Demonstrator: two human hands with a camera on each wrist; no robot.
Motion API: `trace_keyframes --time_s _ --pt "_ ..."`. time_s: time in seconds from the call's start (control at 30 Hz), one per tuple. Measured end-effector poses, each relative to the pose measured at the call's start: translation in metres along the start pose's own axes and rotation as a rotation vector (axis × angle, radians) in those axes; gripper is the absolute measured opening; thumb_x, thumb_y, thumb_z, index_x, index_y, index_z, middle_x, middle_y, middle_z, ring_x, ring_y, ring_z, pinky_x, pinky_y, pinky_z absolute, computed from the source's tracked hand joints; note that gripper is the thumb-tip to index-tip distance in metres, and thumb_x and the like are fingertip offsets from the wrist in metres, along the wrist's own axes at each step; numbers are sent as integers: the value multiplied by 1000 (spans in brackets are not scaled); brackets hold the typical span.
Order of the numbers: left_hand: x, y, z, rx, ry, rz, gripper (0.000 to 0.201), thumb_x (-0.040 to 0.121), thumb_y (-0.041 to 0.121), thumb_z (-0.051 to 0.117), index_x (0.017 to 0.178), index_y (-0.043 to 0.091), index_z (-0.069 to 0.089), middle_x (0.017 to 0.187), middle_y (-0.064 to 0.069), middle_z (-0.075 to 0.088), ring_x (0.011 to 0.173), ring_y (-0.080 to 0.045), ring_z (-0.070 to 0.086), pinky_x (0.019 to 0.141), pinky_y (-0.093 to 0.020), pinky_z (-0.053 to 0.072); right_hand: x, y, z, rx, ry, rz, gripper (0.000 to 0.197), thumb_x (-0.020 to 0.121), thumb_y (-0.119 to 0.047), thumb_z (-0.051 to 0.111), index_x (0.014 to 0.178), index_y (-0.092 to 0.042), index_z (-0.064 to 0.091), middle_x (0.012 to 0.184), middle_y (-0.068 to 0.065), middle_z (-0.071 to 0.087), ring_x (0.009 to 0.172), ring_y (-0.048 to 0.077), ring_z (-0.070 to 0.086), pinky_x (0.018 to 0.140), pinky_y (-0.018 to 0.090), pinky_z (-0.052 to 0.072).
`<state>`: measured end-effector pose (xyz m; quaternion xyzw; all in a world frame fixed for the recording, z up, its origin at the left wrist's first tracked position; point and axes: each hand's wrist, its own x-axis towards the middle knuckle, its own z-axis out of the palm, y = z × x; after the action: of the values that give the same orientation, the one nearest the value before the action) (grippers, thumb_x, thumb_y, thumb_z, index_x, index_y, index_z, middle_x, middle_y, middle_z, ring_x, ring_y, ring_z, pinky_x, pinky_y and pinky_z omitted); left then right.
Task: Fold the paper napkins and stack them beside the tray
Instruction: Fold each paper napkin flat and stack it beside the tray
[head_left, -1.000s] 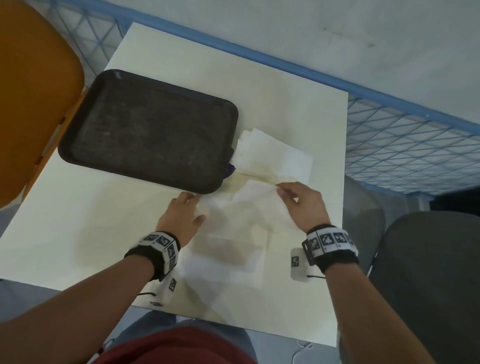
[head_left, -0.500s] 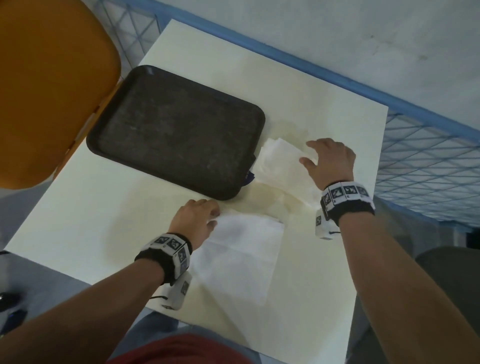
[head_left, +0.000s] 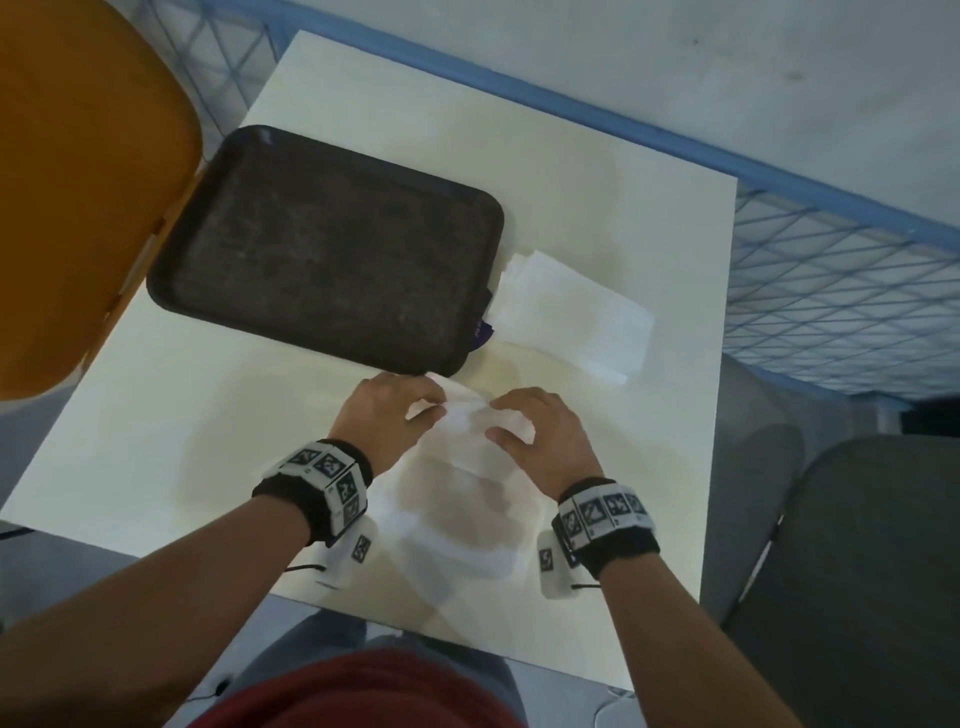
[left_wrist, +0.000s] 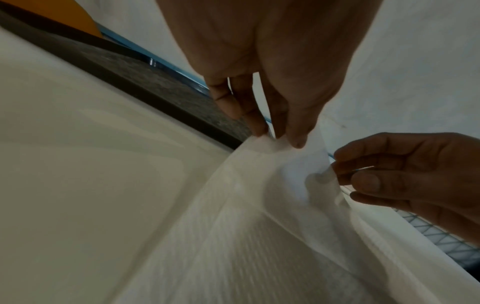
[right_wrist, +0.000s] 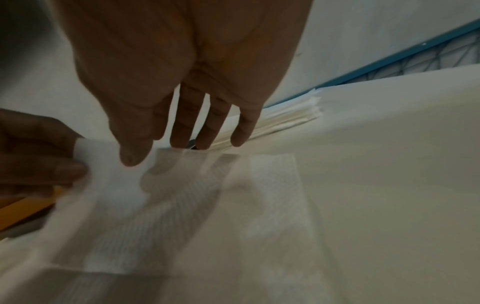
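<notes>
A white paper napkin (head_left: 467, 467) lies unfolded on the table in front of me, its far edge lifted. My left hand (head_left: 431, 410) pinches that edge between thumb and fingers (left_wrist: 298, 142). My right hand (head_left: 498, 421) pinches the same edge just to the right; in the right wrist view its thumb (right_wrist: 135, 156) lies on the sheet (right_wrist: 182, 201) and the fingers show through from behind. The dark tray (head_left: 322, 249) sits just beyond my left hand. A stack of folded napkins (head_left: 571, 317) rests against the tray's right side, also seen as the stack (right_wrist: 285, 119).
The cream table (head_left: 623, 208) ends close to my body and at the right. An orange chair (head_left: 78, 182) stands at the left, a grey chair (head_left: 857, 571) at the right. Blue mesh fencing (head_left: 831, 270) runs behind. A small purple item (head_left: 483, 332) pokes out under the tray corner.
My right hand has left the folded stack and come back to the flat napkin. Both hands now hold its far edge, which has risen off the table.
</notes>
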<state>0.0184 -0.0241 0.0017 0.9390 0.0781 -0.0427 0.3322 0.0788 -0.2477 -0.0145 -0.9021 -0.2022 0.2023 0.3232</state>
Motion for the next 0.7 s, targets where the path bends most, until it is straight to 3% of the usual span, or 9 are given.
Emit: trace_keyframes --time_s 0.1,0.2,0.23,0.3,0.37,0.43,0.5,0.6,0.7 --pt "-3 5 -4 -41 17 81 8 92 28 66 96 21 67 96 4 71 88 -18 63 83 -39 54 -3 -5 3 -40 71 -42 24 88 -34 75 110 -27 69 123 -8 63 116 19 53 102 46 46" --pt "-11 17 -20 -215 -118 97 3 100 32 51 102 29 50 104 8 70 91 -8 63 79 -27 50 -11 -11 -6 69 49 84 67 79 -43 82 138 -37 51 143 -14 49 128 8 43 111 31 36" --pt "-13 22 -27 -262 -144 104 4 101 33 48 99 32 45 97 11 70 84 -3 63 73 -23 48 -15 -13 -11 133 43 154 80 75 -47 84 143 -42 42 146 -18 45 129 3 40 110 25 33" --pt "-18 31 -39 -315 -89 119 7 101 32 48 97 31 42 81 7 63 69 -6 59 59 -21 43 -26 -16 -18 217 76 247 87 69 -53 87 142 -48 39 144 -22 48 125 1 44 106 24 35" --pt "-17 37 -48 -408 37 78 7 101 28 50 99 24 45 80 3 60 67 -6 56 59 -17 41 -36 -19 -22 294 102 308 70 70 -54 86 130 -44 52 129 -21 60 114 4 57 101 29 46" --pt "-14 37 -51 -480 136 -15 9 101 26 52 101 18 48 84 4 58 68 3 51 62 -10 40 -45 -25 -23 407 126 344 39 76 -49 83 110 -42 66 109 -17 72 98 4 67 94 38 55" --pt "-13 34 -53 -559 146 -133 15 99 33 55 105 21 50 90 7 59 73 4 51 69 -17 43 -53 -30 -22 485 179 339 17 82 -42 80 96 -42 71 97 -14 76 89 5 71 90 42 58" --pt "-19 22 -55 -675 -109 -245 34 91 44 63 121 33 50 107 16 65 94 -2 62 70 -23 48 -62 -36 -22 538 254 346 16 84 -35 79 99 -34 73 95 -12 76 86 7 71 86 37 59" --pt "-30 10 -50 -643 -341 -179 31 87 29 74 116 33 64 107 14 74 96 -6 70 77 -28 57 -70 -38 -22 582 294 381 25 82 -33 82 105 -30 72 96 -10 76 84 7 71 77 30 58"
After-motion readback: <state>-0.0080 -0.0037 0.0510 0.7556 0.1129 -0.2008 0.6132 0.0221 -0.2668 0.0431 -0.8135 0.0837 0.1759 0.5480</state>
